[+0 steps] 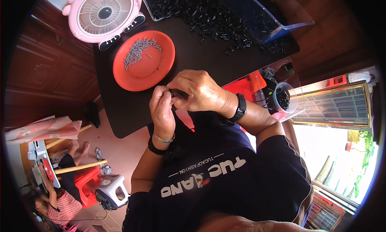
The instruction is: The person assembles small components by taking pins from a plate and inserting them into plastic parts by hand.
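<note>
Both my hands meet at the near edge of the black table, just below the orange plate. Between their fingertips is a small black cylindrical part, mostly covered by the fingers. My left hand is closed on it from the left, and my right hand pinches it from the right. The orange plate carries a heap of small grey metal pieces, mostly toward its far side. Farther back lies a wide spread of small black parts.
A pink fan stands at the far left. A clear blue-tinted bin lies tipped at the far right. A round tub of black parts is at the right. Another person sits at lower left near a red stool.
</note>
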A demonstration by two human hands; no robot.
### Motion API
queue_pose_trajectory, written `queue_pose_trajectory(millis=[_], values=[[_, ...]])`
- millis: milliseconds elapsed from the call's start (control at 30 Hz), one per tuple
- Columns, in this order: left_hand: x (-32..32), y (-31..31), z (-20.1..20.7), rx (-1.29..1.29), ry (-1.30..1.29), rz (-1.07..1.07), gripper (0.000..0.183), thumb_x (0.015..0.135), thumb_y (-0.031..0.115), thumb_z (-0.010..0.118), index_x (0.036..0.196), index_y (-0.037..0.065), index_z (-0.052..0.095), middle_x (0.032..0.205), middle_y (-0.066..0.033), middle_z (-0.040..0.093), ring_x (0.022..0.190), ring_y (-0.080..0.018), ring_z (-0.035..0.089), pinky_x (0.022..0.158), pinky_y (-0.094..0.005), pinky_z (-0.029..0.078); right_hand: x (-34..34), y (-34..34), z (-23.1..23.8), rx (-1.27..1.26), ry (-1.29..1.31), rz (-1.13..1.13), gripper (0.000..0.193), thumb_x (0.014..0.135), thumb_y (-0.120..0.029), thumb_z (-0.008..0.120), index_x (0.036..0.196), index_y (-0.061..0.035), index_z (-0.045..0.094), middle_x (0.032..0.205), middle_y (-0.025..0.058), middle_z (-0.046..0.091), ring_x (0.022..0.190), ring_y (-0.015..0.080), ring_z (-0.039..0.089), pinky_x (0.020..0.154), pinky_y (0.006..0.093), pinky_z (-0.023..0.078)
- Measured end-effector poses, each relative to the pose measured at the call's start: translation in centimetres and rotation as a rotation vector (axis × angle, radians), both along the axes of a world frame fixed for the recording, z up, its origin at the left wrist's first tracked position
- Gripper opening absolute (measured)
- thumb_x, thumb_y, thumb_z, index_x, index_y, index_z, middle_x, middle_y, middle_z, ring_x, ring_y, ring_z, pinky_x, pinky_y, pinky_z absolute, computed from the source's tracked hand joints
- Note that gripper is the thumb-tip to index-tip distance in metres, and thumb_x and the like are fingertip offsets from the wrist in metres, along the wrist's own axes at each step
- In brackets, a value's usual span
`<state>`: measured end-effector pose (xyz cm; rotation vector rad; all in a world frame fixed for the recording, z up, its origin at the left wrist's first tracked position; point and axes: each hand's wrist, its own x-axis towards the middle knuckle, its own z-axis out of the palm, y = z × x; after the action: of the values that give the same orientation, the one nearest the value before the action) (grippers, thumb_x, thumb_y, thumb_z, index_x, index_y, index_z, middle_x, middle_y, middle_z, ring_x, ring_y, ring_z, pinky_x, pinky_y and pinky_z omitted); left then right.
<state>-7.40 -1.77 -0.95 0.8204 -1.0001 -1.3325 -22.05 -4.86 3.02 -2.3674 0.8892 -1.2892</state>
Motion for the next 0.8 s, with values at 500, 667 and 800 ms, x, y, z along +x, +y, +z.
queue_pose_trajectory(millis=[500, 667, 800], values=[[1.0, 0.5, 0.4, -0.062, -0.089, -0.101, 0.021, 0.096, 0.019, 0.043, 0.088, 0.002, 0.050, 0.080, -0.0070, 0.054, 0.071, -0.0152, 0.054, 0.067, -0.0267, 0.043, -12.3, -5.1, 9.3, -0.505, 0.176, -0.846, 0.028, 0.073, -0.013, 0.074, 0.100, -0.0079, 0.067, 0.084, 0.0084, 0.066, 0.072, 0.0199, 0.066, 0.065, 0.0291, 0.051], [0.4, 0.3, 0.7, -0.036, -0.074, -0.103, 0.016, 0.094, 0.013, 0.046, 0.083, 0.002, 0.051, 0.076, -0.0040, 0.054, 0.069, -0.0119, 0.055, 0.066, -0.0246, 0.045, -17.7, -6.7, 11.7, -0.592, 0.498, -1.139, 0.030, 0.077, -0.010, 0.066, 0.106, -0.0035, 0.064, 0.101, 0.0183, 0.062, 0.095, 0.0320, 0.060, 0.084, 0.0388, 0.048], [0.6, 0.2, 0.6, -0.045, -0.075, -0.108, 0.017, 0.094, 0.013, 0.046, 0.083, 0.002, 0.051, 0.077, -0.0040, 0.054, 0.069, -0.0117, 0.055, 0.066, -0.0244, 0.045, -17.4, -7.5, 8.9, -0.446, 0.311, -0.852, 0.014, 0.081, -0.013, 0.066, 0.094, -0.0087, 0.070, 0.087, 0.0069, 0.067, 0.075, 0.0185, 0.066, 0.067, 0.0277, 0.051]])
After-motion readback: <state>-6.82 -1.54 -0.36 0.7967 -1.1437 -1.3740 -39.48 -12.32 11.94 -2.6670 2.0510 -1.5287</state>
